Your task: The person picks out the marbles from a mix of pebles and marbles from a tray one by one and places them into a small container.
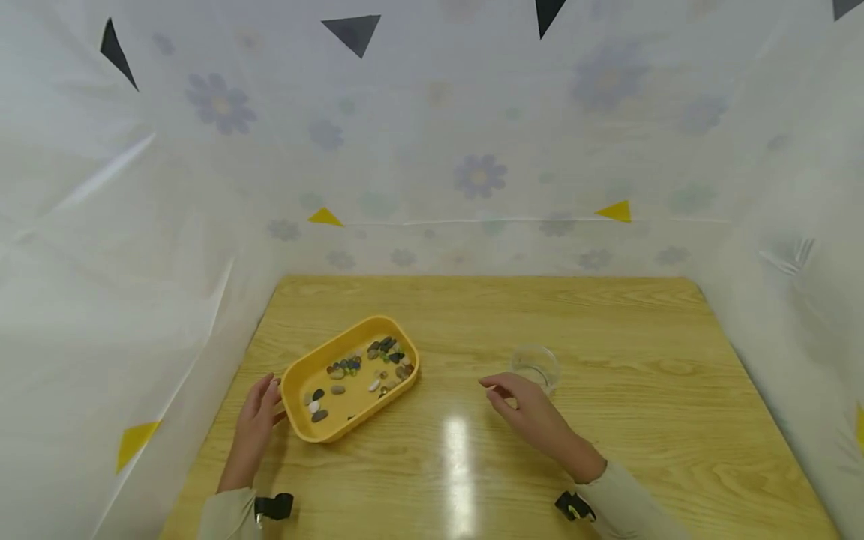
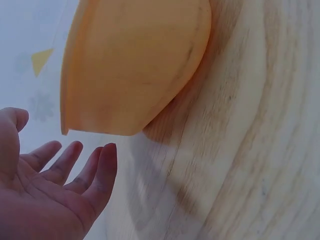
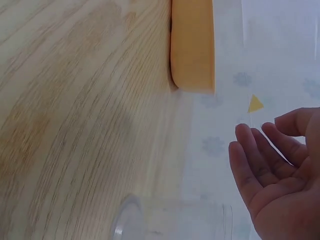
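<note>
A yellow tray lies on the wooden table, left of middle, with several small pebbles in grey, brown and white inside. My left hand is by the tray's near left corner, fingers straight. In the left wrist view the palm is open just short of the tray's wall. My right hand hovers over the table, next to a small clear glass cup. The right wrist view shows its fingers loosely curled and holding nothing, with the cup's rim below and the tray farther off.
White sheeting printed with pale flowers walls in the table at the back and on both sides. A bright lamp glare sits on the wood between my arms. Black straps are on both wrists.
</note>
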